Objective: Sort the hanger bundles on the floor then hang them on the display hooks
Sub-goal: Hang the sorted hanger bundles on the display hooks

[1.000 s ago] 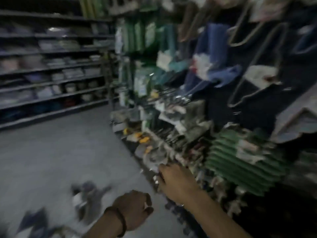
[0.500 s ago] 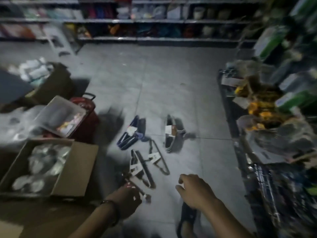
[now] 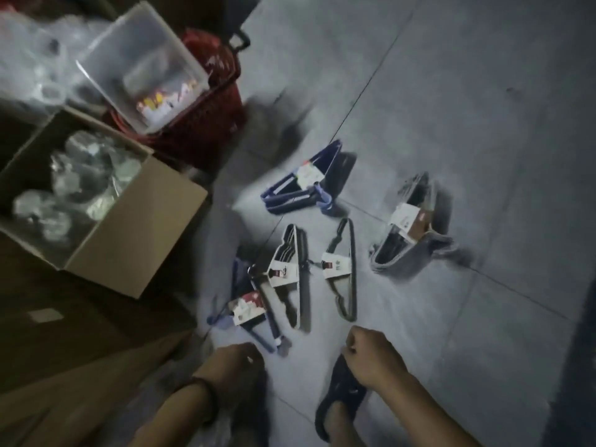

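Several hanger bundles with paper labels lie on the grey tiled floor. A blue bundle (image 3: 306, 179) lies farthest, a thick grey bundle (image 3: 406, 227) to its right. Two grey bundles (image 3: 290, 272) (image 3: 342, 269) lie side by side in the middle, and a blue bundle (image 3: 248, 308) lies nearest me on the left. My left hand (image 3: 235, 366) hovers just below that near blue bundle with fingers curled and nothing in it. My right hand (image 3: 371, 353) is a loose fist below the middle grey bundles, also holding nothing. The display hooks are out of view.
An open cardboard box (image 3: 135, 233) of plastic-wrapped goods stands at left, with flattened cardboard (image 3: 80, 333) in front of it. A red basket (image 3: 206, 124) carrying a clear plastic bin (image 3: 142, 59) stands behind. My sandalled feet (image 3: 342, 391) are at the bottom. Bare tiles extend to the right.
My view swung from the display rack down to the floor and closer to the bundles. Both hands came down toward the nearest bundles and still hold nothing.
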`<move>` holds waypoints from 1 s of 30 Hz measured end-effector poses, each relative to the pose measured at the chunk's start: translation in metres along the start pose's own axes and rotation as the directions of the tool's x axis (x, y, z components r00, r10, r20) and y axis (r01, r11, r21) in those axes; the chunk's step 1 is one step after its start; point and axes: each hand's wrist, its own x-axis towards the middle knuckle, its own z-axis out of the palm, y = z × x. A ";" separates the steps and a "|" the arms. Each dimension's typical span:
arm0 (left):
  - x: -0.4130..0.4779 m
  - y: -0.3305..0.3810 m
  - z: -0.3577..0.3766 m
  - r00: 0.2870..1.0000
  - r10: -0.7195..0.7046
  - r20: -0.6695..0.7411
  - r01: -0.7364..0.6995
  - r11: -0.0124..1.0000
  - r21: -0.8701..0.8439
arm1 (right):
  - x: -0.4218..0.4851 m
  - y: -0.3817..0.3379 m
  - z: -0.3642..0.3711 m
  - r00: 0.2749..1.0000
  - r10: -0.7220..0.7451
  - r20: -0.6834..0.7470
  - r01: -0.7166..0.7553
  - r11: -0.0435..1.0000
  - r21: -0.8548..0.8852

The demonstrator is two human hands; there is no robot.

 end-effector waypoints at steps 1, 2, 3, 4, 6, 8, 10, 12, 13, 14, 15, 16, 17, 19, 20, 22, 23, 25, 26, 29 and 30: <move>0.032 -0.006 0.010 0.999 -0.031 0.013 0.031 0.999 -0.018 | 0.031 0.004 0.009 1.000 -0.001 0.015 0.001 1.000 -0.015; 0.058 -0.007 0.016 0.997 -0.063 0.043 0.066 0.995 -0.075 | 0.060 0.010 0.019 1.000 0.007 0.025 -0.006 1.000 -0.018; 0.089 -0.014 0.033 0.995 -0.084 0.052 0.089 0.990 -0.108 | 0.091 0.016 0.030 0.999 0.011 0.032 -0.010 1.000 -0.024; 0.119 -0.019 0.047 0.992 -0.110 0.066 0.119 0.980 -0.158 | 0.124 0.024 0.041 0.999 0.010 0.039 -0.008 0.999 -0.038; 0.175 -0.032 0.079 0.982 -0.153 0.114 0.175 0.961 -0.212 | 0.186 0.039 0.065 0.998 0.025 0.055 -0.021 0.998 -0.065; 0.227 -0.046 0.104 0.978 -0.177 0.112 0.200 0.947 -0.250 | 0.245 0.053 0.087 0.999 0.033 0.020 -0.032 0.995 -0.094; 0.274 -0.060 0.129 0.973 -0.207 0.103 0.229 0.929 -0.292 | 0.296 0.060 0.110 0.999 0.013 -0.050 -0.019 0.993 -0.121; 0.315 -0.070 0.152 0.971 -0.229 0.072 0.239 0.913 -0.330 | 0.340 0.064 0.135 0.993 -0.014 -0.119 -0.004 0.989 -0.149; 0.332 -0.071 0.162 0.973 -0.221 0.065 0.230 0.902 -0.365 | 0.358 0.067 0.146 0.987 -0.010 -0.161 -0.018 0.985 -0.170; 0.345 -0.070 0.171 0.976 -0.209 0.060 0.215 0.891 -0.401 | 0.375 0.068 0.156 0.980 0.005 -0.201 -0.042 0.983 -0.181; 0.355 -0.066 0.177 0.980 -0.190 0.066 0.200 0.889 -0.413 | 0.390 0.071 0.166 0.974 0.026 -0.225 -0.066 0.983 -0.172; 0.362 -0.062 0.183 0.983 -0.168 0.079 0.186 0.890 -0.416 | 0.403 0.073 0.174 0.970 0.050 -0.238 -0.087 0.985 -0.147; 0.370 -0.058 0.189 0.985 -0.149 0.092 0.174 0.895 -0.411 | 0.414 0.076 0.181 0.966 0.089 -0.244 -0.118 0.988 -0.104; 0.379 -0.054 0.199 0.984 -0.136 0.111 0.171 0.885 -0.434 | 0.432 0.076 0.192 0.947 0.195 -0.257 -0.201 0.980 0.004; 0.381 -0.052 0.203 0.984 -0.137 0.116 0.175 0.873 -0.455 | 0.438 0.077 0.194 0.938 0.228 -0.262 -0.229 0.973 0.024; 0.380 -0.050 0.205 0.981 -0.158 0.115 0.194 0.859 -0.475 | 0.441 0.078 0.195 0.942 0.204 -0.267 -0.222 0.974 -0.040; 0.378 -0.051 0.204 0.979 -0.166 0.119 0.203 0.851 -0.484 | 0.437 0.078 0.193 0.950 0.160 -0.269 -0.187 0.979 -0.080; 0.372 -0.051 0.197 0.977 -0.166 0.132 0.211 0.836 -0.506 | 0.421 0.078 0.187 0.949 0.046 -0.311 -0.091 0.987 -0.132; 0.367 -0.051 0.192 0.978 -0.162 0.135 0.209 0.834 -0.511 | 0.409 0.077 0.183 0.938 -0.007 -0.347 -0.034 0.993 -0.113; 0.352 -0.048 0.170 0.983 -0.148 0.105 0.181 0.853 -0.489 | 0.366 0.070 0.170 0.893 -0.070 -0.445 0.097 0.995 0.038; 0.346 -0.046 0.160 0.987 -0.133 0.091 0.161 0.853 -0.497 | 0.350 0.065 0.166 0.884 -0.077 -0.462 0.122 0.990 0.068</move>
